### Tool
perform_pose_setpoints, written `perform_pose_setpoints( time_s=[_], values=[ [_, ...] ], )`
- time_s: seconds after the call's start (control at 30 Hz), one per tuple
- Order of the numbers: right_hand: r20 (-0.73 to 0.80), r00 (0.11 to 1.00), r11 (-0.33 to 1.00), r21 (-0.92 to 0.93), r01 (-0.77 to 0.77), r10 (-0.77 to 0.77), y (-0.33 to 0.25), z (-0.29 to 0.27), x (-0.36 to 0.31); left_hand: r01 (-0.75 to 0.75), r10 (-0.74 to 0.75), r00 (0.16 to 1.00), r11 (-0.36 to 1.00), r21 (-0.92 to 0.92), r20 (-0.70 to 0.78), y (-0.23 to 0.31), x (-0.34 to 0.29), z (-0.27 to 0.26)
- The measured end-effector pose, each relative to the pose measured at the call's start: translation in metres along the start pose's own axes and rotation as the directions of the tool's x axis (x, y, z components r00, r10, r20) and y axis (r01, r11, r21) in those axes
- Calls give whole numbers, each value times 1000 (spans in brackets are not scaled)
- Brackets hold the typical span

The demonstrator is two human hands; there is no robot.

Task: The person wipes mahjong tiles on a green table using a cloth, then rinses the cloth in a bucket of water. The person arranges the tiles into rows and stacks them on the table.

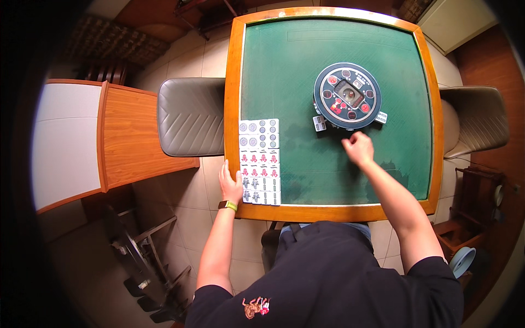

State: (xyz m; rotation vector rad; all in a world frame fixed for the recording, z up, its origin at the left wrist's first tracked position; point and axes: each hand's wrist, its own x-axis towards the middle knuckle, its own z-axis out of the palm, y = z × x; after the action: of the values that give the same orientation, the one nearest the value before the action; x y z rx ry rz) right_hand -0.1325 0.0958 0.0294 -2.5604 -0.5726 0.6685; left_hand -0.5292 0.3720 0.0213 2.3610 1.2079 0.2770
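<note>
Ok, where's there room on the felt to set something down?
Free: the felt between tile block and far rim, left of the console; also right of the right hand, up to the right rim. Crowded: near left, with tile block and left hand; the console's near side, with loose tiles and right hand.

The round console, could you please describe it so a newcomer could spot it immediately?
Find the wood-framed green mahjong table. Beyond the person's right hand sits the console. Unlike the small white rectangular tiles nearby, it is a big, dark-faced, round disc.
</note>
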Motion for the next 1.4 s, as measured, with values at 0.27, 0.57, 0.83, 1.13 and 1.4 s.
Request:
perform_pose_setpoints(
  time_s=[0.27, 0.57, 0.83, 1.13, 1.4],
  values=[
    [-307, 952, 999, -41, -14, 1, -17, 7, 19, -49, 47, 999, 996, -73, -23, 16, 42, -9],
    [-312, 944, 581, 790, 194, 108, 44, 0, 59, -45, 49, 998, 991, -125, 30, 14, 65, 8],
    [435, 896, 572, 757, -314, -84, -40, 57, -4, -69, 70, 998, 987, -142, 1, 24, 90, 18],
    [161, 610, 611, -51, 790, -775, -112, 52, -34, -249, 254, 967, 955, -162, 9, 32, 131, 21],
    [582, 127, 244, 127, 961, -803, -147, 126, -144, -349, 312, 927, 922, 169, 210, 68, 160, 30]
  ],
)
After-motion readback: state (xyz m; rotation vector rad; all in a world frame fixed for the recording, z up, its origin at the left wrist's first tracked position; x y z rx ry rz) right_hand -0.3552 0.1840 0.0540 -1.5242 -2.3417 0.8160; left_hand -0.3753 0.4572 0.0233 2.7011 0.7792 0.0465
